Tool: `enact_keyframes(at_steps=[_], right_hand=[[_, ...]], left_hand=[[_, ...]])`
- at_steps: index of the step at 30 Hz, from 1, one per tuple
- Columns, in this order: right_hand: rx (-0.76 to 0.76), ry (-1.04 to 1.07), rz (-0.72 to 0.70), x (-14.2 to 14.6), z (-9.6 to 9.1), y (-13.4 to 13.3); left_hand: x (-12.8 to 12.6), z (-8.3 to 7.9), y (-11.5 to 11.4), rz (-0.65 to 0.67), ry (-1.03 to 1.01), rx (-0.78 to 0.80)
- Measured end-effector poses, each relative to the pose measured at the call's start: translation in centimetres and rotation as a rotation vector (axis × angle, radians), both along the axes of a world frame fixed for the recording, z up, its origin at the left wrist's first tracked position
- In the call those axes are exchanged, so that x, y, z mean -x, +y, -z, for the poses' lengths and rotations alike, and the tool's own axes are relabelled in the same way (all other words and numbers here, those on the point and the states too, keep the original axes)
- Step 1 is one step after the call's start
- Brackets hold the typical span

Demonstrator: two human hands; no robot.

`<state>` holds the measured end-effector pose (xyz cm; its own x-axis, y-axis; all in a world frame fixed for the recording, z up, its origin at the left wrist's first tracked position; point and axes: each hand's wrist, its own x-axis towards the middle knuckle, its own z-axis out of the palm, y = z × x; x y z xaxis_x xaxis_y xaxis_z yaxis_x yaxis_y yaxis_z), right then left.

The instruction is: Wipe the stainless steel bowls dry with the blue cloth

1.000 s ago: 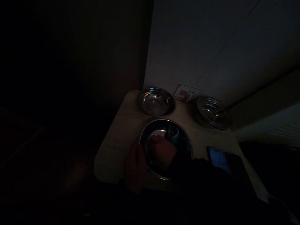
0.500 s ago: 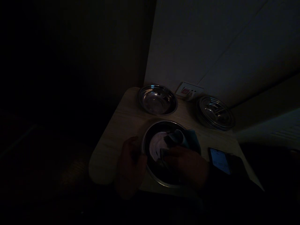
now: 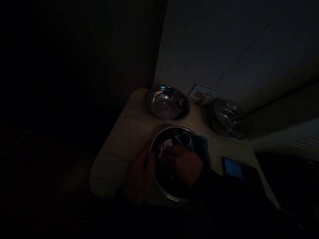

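Note:
In dim light, a round metal bowl point(image 3: 175, 199) stands near the front of the small table. My left hand point(image 3: 139, 174) grips its left rim, thumb on the near side and fingers beyond. Inside the bowl, my right hand point(image 3: 185, 164) is closed on a bluish-green cloth point(image 3: 200, 146), pressing it to the inner left part. The rest of this cloth drapes over the bowl's far right rim. Darkness hides my right fingertips and much of the bowl's inside.
Another metal bowl point(image 3: 167, 108) sits at the table's point(image 3: 112, 156) back left. A stack of metal bowls point(image 3: 230, 120) stands at the back right, beside a wall socket point(image 3: 203, 94). A phone point(image 3: 233, 169) with a lit screen lies on the right.
My right hand has moved left and slightly up inside the bowl with the cloth. My left hand has closed onto the bowl's left rim. The view has shifted slightly.

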<state>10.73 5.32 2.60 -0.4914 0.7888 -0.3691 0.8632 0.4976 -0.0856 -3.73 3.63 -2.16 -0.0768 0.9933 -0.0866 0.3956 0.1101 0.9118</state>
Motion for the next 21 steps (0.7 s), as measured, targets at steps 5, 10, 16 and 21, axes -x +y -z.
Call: enact_keyframes(at_steps=[5, 10, 16, 21], right_hand=[[0.082, -0.011, 0.015, -0.40, 0.11, -0.96], [-0.007, 0.058, -0.015, -0.30, 0.45, -0.58], [0.034, 0.037, 0.006, -0.49, 0.47, -0.97], [0.039, 0.035, -0.026, 0.11, 0.31, -0.75]], left_hand=[[-0.15, 0.05, 0.05, -0.004, -0.023, -0.015], [-0.11, 0.08, 0.08, -0.018, -0.023, -0.011], [-0.12, 0.22, -0.17, -0.018, -0.019, -0.037], [-0.20, 0.21, -0.19, -0.022, -0.025, -0.046]])
